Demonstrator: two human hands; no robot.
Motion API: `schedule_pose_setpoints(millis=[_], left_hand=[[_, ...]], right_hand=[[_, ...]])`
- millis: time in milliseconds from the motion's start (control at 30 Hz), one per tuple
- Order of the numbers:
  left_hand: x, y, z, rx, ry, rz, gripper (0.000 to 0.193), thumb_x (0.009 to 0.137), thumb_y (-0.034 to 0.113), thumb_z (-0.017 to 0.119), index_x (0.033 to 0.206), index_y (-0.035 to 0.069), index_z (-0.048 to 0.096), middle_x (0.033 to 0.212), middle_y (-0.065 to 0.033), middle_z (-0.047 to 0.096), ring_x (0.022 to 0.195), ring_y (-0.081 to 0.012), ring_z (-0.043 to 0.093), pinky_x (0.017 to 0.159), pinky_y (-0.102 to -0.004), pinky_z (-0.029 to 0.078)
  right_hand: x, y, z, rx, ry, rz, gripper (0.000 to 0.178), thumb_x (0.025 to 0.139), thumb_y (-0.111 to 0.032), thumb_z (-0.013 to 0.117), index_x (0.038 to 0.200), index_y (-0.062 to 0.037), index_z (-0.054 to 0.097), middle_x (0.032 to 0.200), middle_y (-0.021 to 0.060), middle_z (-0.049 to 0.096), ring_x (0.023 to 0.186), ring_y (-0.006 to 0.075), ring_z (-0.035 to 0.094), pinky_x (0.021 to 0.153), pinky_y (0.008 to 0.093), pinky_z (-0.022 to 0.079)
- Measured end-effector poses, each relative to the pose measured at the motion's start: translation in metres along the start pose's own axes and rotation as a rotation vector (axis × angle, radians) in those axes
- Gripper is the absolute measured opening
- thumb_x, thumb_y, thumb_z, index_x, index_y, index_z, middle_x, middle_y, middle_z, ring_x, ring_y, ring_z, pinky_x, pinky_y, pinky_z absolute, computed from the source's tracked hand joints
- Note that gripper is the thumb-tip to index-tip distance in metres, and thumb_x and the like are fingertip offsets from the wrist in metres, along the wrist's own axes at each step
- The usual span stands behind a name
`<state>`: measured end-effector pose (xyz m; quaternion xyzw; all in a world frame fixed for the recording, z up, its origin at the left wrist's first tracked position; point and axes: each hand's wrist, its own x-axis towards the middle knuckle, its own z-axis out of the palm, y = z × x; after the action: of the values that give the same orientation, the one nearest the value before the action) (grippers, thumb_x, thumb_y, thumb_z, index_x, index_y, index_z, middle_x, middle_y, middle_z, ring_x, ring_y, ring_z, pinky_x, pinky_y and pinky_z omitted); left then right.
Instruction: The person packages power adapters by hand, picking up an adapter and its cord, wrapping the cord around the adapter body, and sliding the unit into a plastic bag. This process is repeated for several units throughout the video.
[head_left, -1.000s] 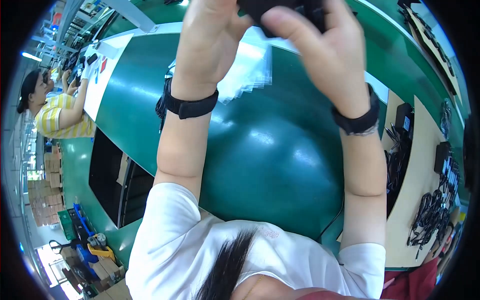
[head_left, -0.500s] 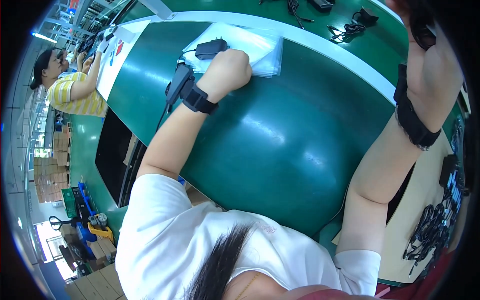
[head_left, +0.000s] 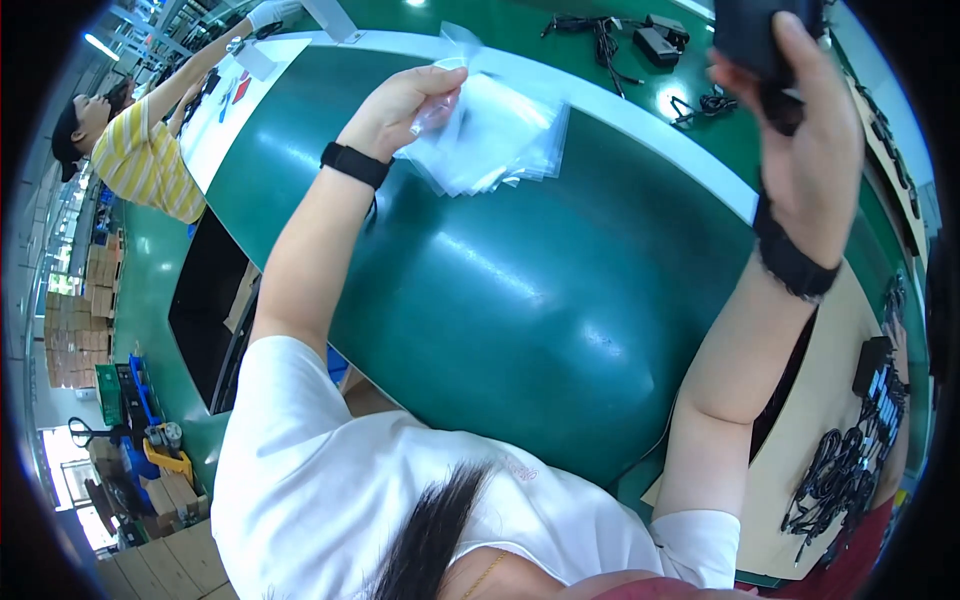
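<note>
Over the bench (head_left: 520,330), clear bag (head_left: 437,117) now between tight left fingertips (head_left: 453,77); black adapter (head_left: 752,42) (probably) in curled right hand (head_left: 812,150).

Bags (head_left: 515,130) lie on the surface (head_left: 520,350) toward its far side; adapters (head_left: 656,46) lie beyond its far edge; cables (head_left: 838,470) lie on a board (head_left: 822,372) at the near right.

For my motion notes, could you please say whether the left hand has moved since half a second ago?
Yes, the left hand has moved leftward and forward, nearer the table's white edge strip.
</note>
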<state>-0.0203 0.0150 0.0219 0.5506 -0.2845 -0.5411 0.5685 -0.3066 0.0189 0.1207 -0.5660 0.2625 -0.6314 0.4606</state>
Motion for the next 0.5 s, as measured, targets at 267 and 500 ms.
schedule_pose_setpoints(millis=[267, 500], left_hand=[[-0.021, -0.032, 0.065, 0.822, -0.001, 0.706, 0.040, 0.060, 0.028, 0.078, 0.055, 0.002, 0.047, 0.051, -0.0080, 0.052, 0.046, -0.0162, 0.049, 0.045, -0.0271, 0.040], [-0.027, -0.016, 0.055, 0.919, 0.075, 0.710, 0.044, 0.060, 0.033, 0.079, 0.057, 0.002, 0.048, 0.050, -0.0094, 0.050, 0.045, -0.0189, 0.047, 0.046, -0.0276, 0.041]], right_hand=[[-0.001, 0.072, 0.032, 0.569, -0.214, 0.656, 0.031, 0.083, -0.025, 0.058, 0.103, -0.0013, 0.054, 0.083, 0.0139, 0.060, 0.074, 0.0263, 0.061, 0.077, 0.0499, 0.050], [0.013, 0.102, 0.037, 0.235, -0.078, 0.383, 0.029, 0.084, -0.022, 0.058, 0.100, 0.0002, 0.054, 0.088, 0.0114, 0.060, 0.080, 0.0226, 0.062, 0.071, 0.0338, 0.050]])
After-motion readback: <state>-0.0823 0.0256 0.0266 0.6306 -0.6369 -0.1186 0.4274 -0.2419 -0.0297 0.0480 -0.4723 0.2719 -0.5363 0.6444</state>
